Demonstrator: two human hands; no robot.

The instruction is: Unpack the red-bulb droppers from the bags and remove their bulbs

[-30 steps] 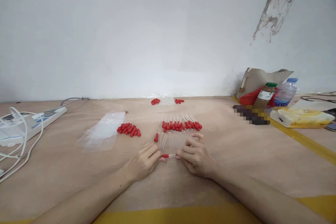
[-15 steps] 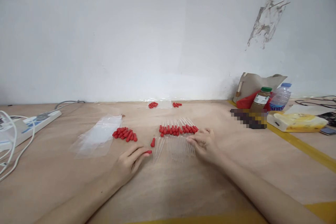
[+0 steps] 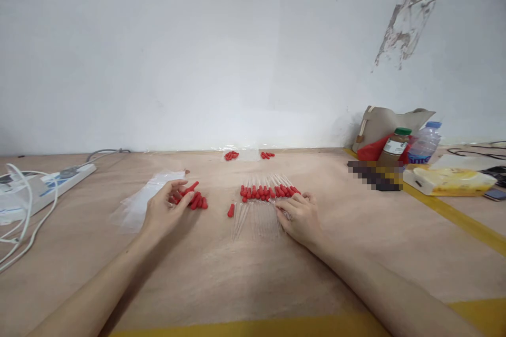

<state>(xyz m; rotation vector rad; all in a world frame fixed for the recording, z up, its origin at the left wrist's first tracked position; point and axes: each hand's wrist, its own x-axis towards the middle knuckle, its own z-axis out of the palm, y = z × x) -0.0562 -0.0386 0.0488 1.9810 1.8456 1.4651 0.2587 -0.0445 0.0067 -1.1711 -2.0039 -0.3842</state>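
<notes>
My left hand (image 3: pixel 168 202) is over the pile of red rubber dropper bulbs (image 3: pixel 200 201), with one red bulb (image 3: pixel 191 187) jutting from between thumb and fingers. My right hand (image 3: pixel 298 216) reaches into the clear glass dropper tubes (image 3: pixel 264 221), its fingertips pinched at their upper ends, apparently on one tube. Just behind lies a row of droppers with red bulbs (image 3: pixel 259 192) fitted, tubes pointing to the wall. One loose red bulb (image 3: pixel 231 210) rests at the left end of the bare tubes.
Clear plastic bags (image 3: pixel 136 205) lie left of the pile. Two small groups of red bulbs (image 3: pixel 231 156) sit by the wall. A power strip (image 3: pixel 47 192) with white cables is at far left. Bottles (image 3: pixel 394 147), a bag (image 3: pixel 377 129) and a tissue pack (image 3: pixel 450 181) stand at right.
My left hand has moved left and away from me, from beside the tubes to the bulb pile. My right hand has shifted slightly left along the tubes.
</notes>
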